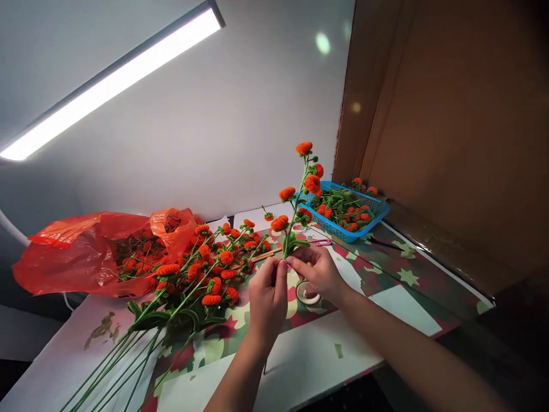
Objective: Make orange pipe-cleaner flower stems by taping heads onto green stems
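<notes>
An artificial flower stem (pixel 295 214) with several fuzzy orange blooms and green leaves stands upright between my hands. My left hand (pixel 269 289) pinches its lower part between thumb and fingers. Close beside it, my right hand (pixel 315 272) is closed at the base of the leaves, thumb and fingertips pressed together on the stem. Just below the right hand lies a roll of tape (pixel 307 293), partly covered by it. To the left, finished-looking orange flower stems (pixel 184 303) lie in a pile, their long green stalks reaching the front edge.
A red plastic bag (pixel 81 246) of orange flowers sits at the left. The blue basket (pixel 343 233) behind my right hand holds more flowers and green pieces. Thin wooden sticks (pixel 257 257) and white paper (pixel 405 309) lie on the camouflage-patterned tabletop. A lit lamp (pixel 115 74) hangs above, with a brown panel (pixel 450 114) at right.
</notes>
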The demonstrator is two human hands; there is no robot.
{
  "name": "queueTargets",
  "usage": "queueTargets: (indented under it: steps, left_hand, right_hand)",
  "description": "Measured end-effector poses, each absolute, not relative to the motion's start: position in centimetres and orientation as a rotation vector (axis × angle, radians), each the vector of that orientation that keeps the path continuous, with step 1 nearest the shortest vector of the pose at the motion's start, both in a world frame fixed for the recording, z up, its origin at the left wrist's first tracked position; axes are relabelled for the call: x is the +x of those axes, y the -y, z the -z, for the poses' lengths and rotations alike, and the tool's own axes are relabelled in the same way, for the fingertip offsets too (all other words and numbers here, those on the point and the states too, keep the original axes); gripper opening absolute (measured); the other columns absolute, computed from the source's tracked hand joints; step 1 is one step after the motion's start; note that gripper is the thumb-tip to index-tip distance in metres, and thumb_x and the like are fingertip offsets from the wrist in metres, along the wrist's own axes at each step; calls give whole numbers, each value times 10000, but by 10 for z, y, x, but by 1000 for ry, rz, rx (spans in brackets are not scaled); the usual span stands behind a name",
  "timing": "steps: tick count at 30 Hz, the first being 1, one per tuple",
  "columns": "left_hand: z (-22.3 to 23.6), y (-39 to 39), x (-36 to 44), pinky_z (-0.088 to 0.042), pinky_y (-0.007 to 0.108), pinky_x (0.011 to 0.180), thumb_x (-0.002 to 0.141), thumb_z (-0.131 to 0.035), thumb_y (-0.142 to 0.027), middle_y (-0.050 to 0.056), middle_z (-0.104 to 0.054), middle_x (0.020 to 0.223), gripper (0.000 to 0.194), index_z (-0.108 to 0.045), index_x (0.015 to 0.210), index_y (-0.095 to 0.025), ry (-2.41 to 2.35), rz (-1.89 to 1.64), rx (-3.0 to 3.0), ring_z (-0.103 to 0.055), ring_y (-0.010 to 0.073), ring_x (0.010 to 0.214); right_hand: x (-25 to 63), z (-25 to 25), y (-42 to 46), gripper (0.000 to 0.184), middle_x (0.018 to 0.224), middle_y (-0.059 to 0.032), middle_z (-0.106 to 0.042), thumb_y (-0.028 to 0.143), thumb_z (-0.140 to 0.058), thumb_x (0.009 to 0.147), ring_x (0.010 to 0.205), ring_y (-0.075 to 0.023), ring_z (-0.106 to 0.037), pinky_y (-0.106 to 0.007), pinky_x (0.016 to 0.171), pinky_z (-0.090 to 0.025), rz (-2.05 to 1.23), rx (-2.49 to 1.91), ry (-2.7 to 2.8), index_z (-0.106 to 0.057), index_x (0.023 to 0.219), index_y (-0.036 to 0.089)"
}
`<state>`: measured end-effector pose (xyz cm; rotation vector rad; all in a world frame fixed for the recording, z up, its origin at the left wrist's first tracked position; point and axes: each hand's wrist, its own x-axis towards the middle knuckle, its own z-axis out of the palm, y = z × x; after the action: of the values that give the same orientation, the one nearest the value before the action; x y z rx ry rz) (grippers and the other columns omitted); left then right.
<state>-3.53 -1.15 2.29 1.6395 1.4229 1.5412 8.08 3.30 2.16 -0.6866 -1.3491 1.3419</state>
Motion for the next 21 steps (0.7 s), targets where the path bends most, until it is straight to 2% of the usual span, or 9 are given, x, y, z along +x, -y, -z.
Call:
queueTargets:
  steps: [7,12,16,19,21]
  left_hand:
    - [-18,8,-31,-208,161,386,780,-613,-400,-89,-282,453,290,-488,647,-175,-855,-1546,1016,-224,41,391]
    - [-14,8,-33,-149,125,321,741,-657,-386,-119,-202,426,293,-482,653,-168,-553,-1310,694,-98,14,334]
    - [-11,6,-32,-167,119,315,754,-640,-387,-112,-246,447,283,-490,683,-157,-496,-1230,635,-113,10,331]
    - [-9,4,-30,-175,129,330,719,-666,-437,-103,-297,451,336,-476,671,-164,-651,-1294,720,-177,14,339]
    - [-9,4,-29,-215,142,359,746,-633,-459,-85,-343,466,347,-477,652,-164,-844,-1382,870,-257,29,368]
  right_hand:
    - [82,-18,-41,293,479,61,-425,415,-710,677,429,-54,-364,-207,423,-264,-1636,-563,1295,-593,617,154]
    - [84,-15,-45,276,505,48,-478,398,-733,657,427,-49,-356,-209,414,-219,-1788,-488,1345,-642,708,141]
    - [84,-18,-43,218,524,34,-523,329,-738,630,429,-44,-324,-213,417,-190,-1763,-511,1249,-627,640,141]
    - [82,-20,-41,191,524,42,-520,303,-732,610,424,-39,-297,-216,416,-183,-1686,-557,1189,-626,626,145]
    - [80,-21,-41,191,508,51,-501,303,-731,602,426,-39,-293,-217,418,-191,-1644,-577,1172,-620,608,148]
